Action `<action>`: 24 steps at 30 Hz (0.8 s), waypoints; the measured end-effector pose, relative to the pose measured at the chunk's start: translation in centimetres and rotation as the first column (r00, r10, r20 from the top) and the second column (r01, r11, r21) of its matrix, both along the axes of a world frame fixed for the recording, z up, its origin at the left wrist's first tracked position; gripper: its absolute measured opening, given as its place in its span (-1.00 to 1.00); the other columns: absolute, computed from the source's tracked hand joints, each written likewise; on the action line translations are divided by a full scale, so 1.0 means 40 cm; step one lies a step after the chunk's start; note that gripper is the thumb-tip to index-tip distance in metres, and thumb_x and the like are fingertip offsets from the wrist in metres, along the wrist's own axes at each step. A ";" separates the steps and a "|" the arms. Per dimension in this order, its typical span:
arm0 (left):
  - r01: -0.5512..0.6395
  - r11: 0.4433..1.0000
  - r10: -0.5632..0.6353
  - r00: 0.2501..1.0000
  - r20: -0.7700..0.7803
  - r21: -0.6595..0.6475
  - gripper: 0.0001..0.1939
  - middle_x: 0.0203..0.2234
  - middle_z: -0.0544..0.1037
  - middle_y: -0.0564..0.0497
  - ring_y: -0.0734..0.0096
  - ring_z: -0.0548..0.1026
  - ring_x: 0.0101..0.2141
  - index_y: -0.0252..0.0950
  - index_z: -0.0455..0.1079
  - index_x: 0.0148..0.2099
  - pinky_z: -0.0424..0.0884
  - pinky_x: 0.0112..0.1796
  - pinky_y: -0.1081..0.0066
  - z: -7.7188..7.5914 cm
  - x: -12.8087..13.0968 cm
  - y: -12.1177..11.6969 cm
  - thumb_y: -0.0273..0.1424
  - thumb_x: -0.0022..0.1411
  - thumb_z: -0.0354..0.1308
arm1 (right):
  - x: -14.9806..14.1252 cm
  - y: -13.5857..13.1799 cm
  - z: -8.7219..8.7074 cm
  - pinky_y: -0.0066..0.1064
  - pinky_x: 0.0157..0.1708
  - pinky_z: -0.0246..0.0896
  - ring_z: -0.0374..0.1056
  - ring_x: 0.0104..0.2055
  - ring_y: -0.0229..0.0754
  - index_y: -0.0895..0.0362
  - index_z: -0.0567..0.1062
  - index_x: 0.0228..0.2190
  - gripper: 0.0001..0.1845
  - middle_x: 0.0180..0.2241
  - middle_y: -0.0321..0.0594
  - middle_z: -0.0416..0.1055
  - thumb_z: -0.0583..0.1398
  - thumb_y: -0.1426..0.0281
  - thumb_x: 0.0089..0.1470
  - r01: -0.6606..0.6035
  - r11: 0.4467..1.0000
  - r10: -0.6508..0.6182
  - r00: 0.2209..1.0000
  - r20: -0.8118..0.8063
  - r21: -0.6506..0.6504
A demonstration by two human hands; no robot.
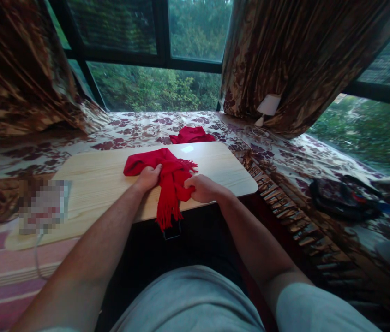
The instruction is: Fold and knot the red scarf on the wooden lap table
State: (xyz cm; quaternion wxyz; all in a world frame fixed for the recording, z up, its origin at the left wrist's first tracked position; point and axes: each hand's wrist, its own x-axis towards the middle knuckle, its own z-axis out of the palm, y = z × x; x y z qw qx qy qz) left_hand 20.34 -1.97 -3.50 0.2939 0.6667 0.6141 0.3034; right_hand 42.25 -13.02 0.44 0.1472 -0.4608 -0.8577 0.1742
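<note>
A red scarf (170, 173) with fringed ends lies bunched and folded on a light wooden table (222, 168). One fringed end hangs over the table's near edge, while another fringe points right across the top. My left hand (149, 177) is closed on the scarf's near left side, thumb on top of the cloth. At the right, my right hand (204, 188) pinches a fold of the scarf close to the near edge; its fingertips are partly hidden by cloth.
Behind the table, another red cloth (193, 134) lies on the flowered cover. A blurred-out flat object (44, 207) with a cable sits at the table's left end. A small white lamp (268, 106) stands back right, and a black bag (343, 200) lies on the right.
</note>
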 end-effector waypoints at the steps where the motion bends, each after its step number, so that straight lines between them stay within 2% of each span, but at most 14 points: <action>1: -0.001 1.000 0.001 1.000 0.011 -0.001 -0.45 -0.79 0.24 0.01 0.30 0.33 -0.60 -0.20 0.20 -0.72 0.22 -0.44 0.33 0.000 -0.001 -0.001 -0.19 0.31 0.08 | 0.000 -0.007 0.011 -0.43 -0.43 -0.08 0.17 -0.46 -0.31 0.15 0.44 -0.56 -0.92 -0.54 -0.37 0.35 0.19 0.54 -0.13 0.004 0.999 -0.003 1.000 0.018 -0.050; 2: -0.002 1.000 0.002 1.000 0.022 -0.006 -0.45 -0.80 0.24 0.01 0.30 0.32 -0.61 -0.20 0.20 -0.73 0.21 -0.45 0.33 0.001 -0.001 -0.002 -0.18 0.30 0.09 | -0.004 -0.013 0.020 -0.43 -0.44 -0.09 0.15 -0.48 -0.32 0.15 0.44 -0.56 -0.92 -0.55 -0.38 0.34 0.22 0.46 -0.06 0.016 0.996 -0.013 1.000 0.029 -0.091; 4: 0.006 1.000 -0.005 0.999 0.046 -0.018 -0.45 -0.80 0.24 0.01 0.30 0.31 -0.62 -0.21 0.23 -0.72 0.21 -0.46 0.33 0.001 -0.005 -0.005 -0.14 0.28 0.10 | -0.021 -0.021 0.026 -0.44 -0.45 -0.08 0.18 -0.48 -0.31 0.14 0.46 -0.49 -0.77 -0.51 -0.36 0.39 0.25 0.24 0.06 0.064 0.991 -0.061 0.998 0.030 -0.115; 6: 0.026 0.999 -0.024 0.997 0.070 -0.029 -0.46 -0.79 0.26 0.00 0.29 0.32 -0.61 -0.22 0.26 -0.71 0.22 -0.47 0.33 0.001 -0.009 -0.006 -0.11 0.26 0.12 | -0.046 -0.020 0.016 -0.44 -0.43 -0.04 0.26 -0.43 -0.28 0.13 0.49 -0.36 -0.67 -0.41 -0.29 0.48 0.27 0.10 0.07 0.136 0.989 -0.134 0.990 0.033 -0.065; 7: 0.039 0.999 -0.036 0.996 0.078 -0.037 -0.47 -0.79 0.27 0.00 0.28 0.32 -0.61 -0.23 0.28 -0.70 0.22 -0.47 0.33 0.000 -0.011 -0.006 -0.10 0.24 0.12 | -0.058 -0.017 0.007 -0.43 -0.42 -0.01 0.29 -0.40 -0.25 0.14 0.49 -0.31 -0.65 -0.35 -0.24 0.51 0.30 0.11 0.06 0.163 0.986 -0.162 0.986 0.049 -0.031; 9: 0.060 0.997 -0.055 0.995 0.088 -0.049 -0.47 -0.78 0.30 -0.01 0.28 0.32 -0.61 -0.23 0.28 -0.70 0.21 -0.48 0.33 -0.001 -0.014 -0.005 -0.07 0.22 0.13 | -0.077 -0.007 -0.013 -0.42 -0.38 0.05 0.36 -0.33 -0.17 0.16 0.50 -0.22 -0.71 -0.26 -0.13 0.54 0.31 0.25 0.05 0.170 0.985 -0.171 0.982 0.086 0.025; 11: 0.072 0.996 -0.067 0.993 0.096 -0.057 -0.47 -0.76 0.31 -0.01 0.29 0.32 -0.61 -0.24 0.29 -0.69 0.21 -0.49 0.33 -0.003 -0.015 -0.005 -0.06 0.22 0.12 | -0.086 0.002 -0.030 -0.40 -0.29 0.12 0.41 -0.26 -0.13 0.17 0.53 -0.19 -0.77 -0.22 -0.09 0.56 0.24 0.43 0.06 0.126 0.991 -0.130 0.989 0.078 0.054; 14: 0.080 0.996 -0.076 0.993 0.089 -0.045 -0.46 -0.77 0.29 0.00 0.31 0.30 -0.62 -0.24 0.29 -0.69 0.19 -0.50 0.34 -0.003 -0.012 -0.006 -0.06 0.24 0.10 | -0.076 0.013 -0.042 -0.42 -0.14 0.18 0.42 -0.15 -0.15 0.13 0.58 -0.19 -0.66 -0.17 -0.16 0.56 0.15 0.60 0.00 0.170 0.980 -0.159 0.982 -0.105 0.100; 17: 0.076 0.996 -0.073 0.995 0.067 -0.044 -0.44 -0.79 0.26 0.01 0.33 0.27 -0.64 -0.23 0.26 -0.72 0.17 -0.51 0.34 0.001 -0.008 -0.008 -0.08 0.25 0.11 | -0.054 0.021 -0.047 -0.45 -0.14 0.20 0.41 -0.17 -0.20 0.14 0.60 -0.27 -0.62 -0.21 -0.22 0.56 0.12 0.66 -0.09 0.275 0.956 -0.240 0.931 -0.274 0.100; 18: 0.075 0.996 -0.072 0.995 0.068 -0.047 -0.44 -0.80 0.25 0.01 0.34 0.26 -0.65 -0.23 0.25 -0.73 0.17 -0.52 0.34 0.003 -0.007 -0.008 -0.09 0.25 0.12 | -0.047 0.023 -0.048 -0.46 -0.18 0.20 0.41 -0.21 -0.21 0.15 0.60 -0.32 -0.64 -0.26 -0.23 0.56 0.12 0.67 -0.11 0.243 0.967 -0.216 0.940 -0.266 0.074; 20: 0.078 0.996 -0.073 0.994 0.084 -0.054 -0.45 -0.80 0.26 0.01 0.34 0.25 -0.65 -0.24 0.28 -0.72 0.17 -0.51 0.34 0.006 -0.005 -0.010 -0.11 0.25 0.13 | -0.035 0.024 -0.048 -0.48 -0.25 0.19 0.40 -0.31 -0.24 0.17 0.60 -0.44 -0.68 -0.37 -0.25 0.55 0.11 0.69 -0.15 0.074 0.997 -0.075 0.983 -0.169 -0.011; 22: 0.077 0.996 -0.071 0.992 0.101 -0.053 -0.46 -0.80 0.28 0.01 0.33 0.26 -0.64 -0.25 0.31 -0.71 0.20 -0.49 0.34 0.008 -0.005 -0.011 -0.12 0.25 0.13 | -0.028 0.021 -0.044 -0.50 -0.31 0.17 0.38 -0.38 -0.27 0.18 0.58 -0.53 -0.71 -0.46 -0.28 0.53 0.11 0.69 -0.17 -0.105 0.987 0.098 0.993 -0.059 -0.123; 24: 0.073 0.996 -0.067 0.992 0.107 -0.053 -0.46 -0.79 0.30 0.01 0.32 0.29 -0.62 -0.26 0.32 -0.70 0.22 -0.47 0.35 0.008 -0.005 -0.012 -0.12 0.25 0.12 | -0.026 0.013 -0.037 -0.51 -0.35 0.16 0.37 -0.43 -0.28 0.16 0.58 -0.54 -0.71 -0.50 -0.30 0.52 0.12 0.69 -0.19 -0.173 0.961 0.178 0.984 0.006 -0.215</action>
